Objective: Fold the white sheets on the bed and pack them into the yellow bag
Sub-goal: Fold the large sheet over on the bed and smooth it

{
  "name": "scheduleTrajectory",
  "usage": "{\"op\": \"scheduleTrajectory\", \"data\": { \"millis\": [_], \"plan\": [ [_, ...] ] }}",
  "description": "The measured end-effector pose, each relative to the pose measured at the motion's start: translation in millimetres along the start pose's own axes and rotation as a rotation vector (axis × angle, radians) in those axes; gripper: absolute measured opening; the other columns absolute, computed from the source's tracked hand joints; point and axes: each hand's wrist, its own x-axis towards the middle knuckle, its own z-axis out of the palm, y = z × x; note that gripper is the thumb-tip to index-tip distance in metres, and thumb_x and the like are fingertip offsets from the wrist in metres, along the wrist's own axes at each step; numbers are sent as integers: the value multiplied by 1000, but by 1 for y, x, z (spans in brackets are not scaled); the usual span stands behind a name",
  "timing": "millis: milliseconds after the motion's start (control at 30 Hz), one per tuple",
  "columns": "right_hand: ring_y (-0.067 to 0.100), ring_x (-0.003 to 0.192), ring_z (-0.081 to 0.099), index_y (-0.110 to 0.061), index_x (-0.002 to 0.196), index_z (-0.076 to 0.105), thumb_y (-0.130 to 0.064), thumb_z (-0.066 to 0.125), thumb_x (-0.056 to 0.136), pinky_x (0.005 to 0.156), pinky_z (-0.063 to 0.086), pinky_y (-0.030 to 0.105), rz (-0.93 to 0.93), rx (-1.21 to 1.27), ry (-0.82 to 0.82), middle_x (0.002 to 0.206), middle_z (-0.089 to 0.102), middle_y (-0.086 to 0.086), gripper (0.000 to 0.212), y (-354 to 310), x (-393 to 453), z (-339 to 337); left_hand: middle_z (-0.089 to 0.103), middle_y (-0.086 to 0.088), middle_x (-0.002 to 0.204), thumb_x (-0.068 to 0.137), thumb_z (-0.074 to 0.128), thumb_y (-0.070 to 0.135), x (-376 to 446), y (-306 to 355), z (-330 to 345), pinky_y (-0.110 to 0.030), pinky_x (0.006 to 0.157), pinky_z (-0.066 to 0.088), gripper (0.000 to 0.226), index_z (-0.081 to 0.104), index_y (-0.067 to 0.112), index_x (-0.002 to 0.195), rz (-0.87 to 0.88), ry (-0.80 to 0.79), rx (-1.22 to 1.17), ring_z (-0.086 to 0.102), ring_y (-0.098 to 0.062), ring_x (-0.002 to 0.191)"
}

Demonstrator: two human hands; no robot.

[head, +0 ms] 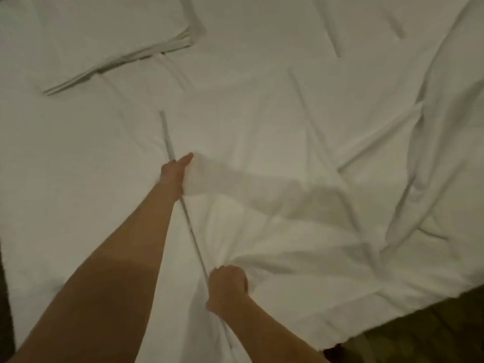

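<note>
The right hand (228, 286) sits nearest the camera, low in the view, curled into a fist round a bunched edge of the white sheet (301, 179); creases fan out from that grip toward the right. Its bare forearm runs down to the lower edge of the picture.

Farther up the bed, the left hand (175, 174) reaches out at the end of a long bare arm. It grips the same edge of the sheet — thumb stretched forward on top, the fingers tucked under the cloth where they cannot be seen. A small fold of fabric lifts beside it and throws a soft shadow to the right.

Between the two hands the hem of the sheet runs as a straight, taut line, and it carries on past the left hand as a thin grey seam toward the upper middle.

The sheet itself lies spread over most of the bed (65, 179), rumpled, with long ridges and folds crossing its right half. At the right side it gathers into deeper, heavier wrinkles. Its lower right border falls across the corner of the mattress, and below that a dark floor (419, 331) shows.

In the upper left lies a folded stack of white sheets (91, 40), flat on the bed, its layered edges visible along the near side — well apart from both hands. A dark strip edges the far left of the picture.
</note>
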Motion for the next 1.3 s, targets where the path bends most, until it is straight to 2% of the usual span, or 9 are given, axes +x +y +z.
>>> {"op": "scheduleTrajectory", "data": {
  "millis": [133, 233, 433, 533, 600, 767, 967, 1167, 1300],
  "plan": [
    [29, 102, 63, -7, 108, 64, -39, 54, 90, 75, 47, 32, -99, 214, 206, 112, 65, 13, 37, 2, 15, -41, 64, -18, 118, 83, 73, 29, 12, 24, 8, -47, 87, 53, 41, 64, 0, 111, -1, 2, 4, 64, -31, 97],
    [31, 101, 61, -6, 108, 61, -39, 49, 94, 73, 38, 31, -119, 367, 366, 109, 63, 13, 38, 12, 37, -102, 70, -11, 94, 87, 69, 22, 19, 36, 11, -35, 69, 58, 18, 64, 5, 87, 20, 5, -18, 68, -24, 78],
    [30, 107, 55, -9, 124, 51, -25, 42, 97, 82, 40, 34, -99, 451, 613, 120, 53, 12, 32, 38, 88, -205, 68, -17, 108, 82, 74, 15, 46, 61, 9, -42, 88, 55, 39, 63, -5, 114, 75, 40, -38, 67, -31, 100],
    [30, 115, 49, -11, 131, 47, -21, 37, 98, 90, 41, 38, -112, 364, 754, 126, 47, 11, 36, 32, 102, -233, 69, -10, 90, 84, 70, 6, 45, 73, 14, -30, 76, 57, 9, 65, 6, 92, 227, 68, 24, 69, -17, 80],
    [26, 124, 41, -13, 133, 44, -20, 37, 98, 96, 42, 42, -95, 291, 835, 134, 42, 6, 37, 19, 111, -241, 65, 0, 75, 84, 67, 3, 47, 77, 10, -20, 63, 52, 18, 58, 16, 75, 339, 114, 71, 64, -4, 63],
    [20, 148, -8, -18, 154, 0, -33, 32, 103, 112, 7, 62, -87, 187, 552, 161, -8, -5, 63, 11, 145, -222, 66, 2, 83, 85, 66, 6, 65, 75, 2, -22, 75, 54, 8, 63, 11, 90, 455, 147, 72, 65, -7, 75],
    [20, 148, -8, -22, 154, -1, -37, 29, 103, 114, 5, 61, -112, 37, 483, 161, -9, -5, 61, 31, 152, -203, 71, -10, 99, 88, 66, 13, 69, 38, -4, -36, 89, 55, 18, 67, 6, 104, 230, 88, 14, 68, -26, 96],
    [24, 148, -12, -22, 154, -2, -39, 24, 103, 111, 6, 64, -108, -59, 470, 161, -12, -2, 60, 37, 116, -148, 70, -3, 73, 87, 68, 12, 1, -14, -24, -25, 62, 50, 2, 68, 12, 84, 62, -7, 82, 64, -17, 68],
    [25, 147, -15, -22, 154, -4, -40, 26, 102, 111, 5, 64, -138, -102, 438, 161, -15, 0, 63, 38, 77, -100, 65, 2, 58, 90, 64, 15, -60, -71, -32, -23, 52, 44, 16, 65, 15, 74, -59, -62, 198, 57, -13, 54]
  ]
}}
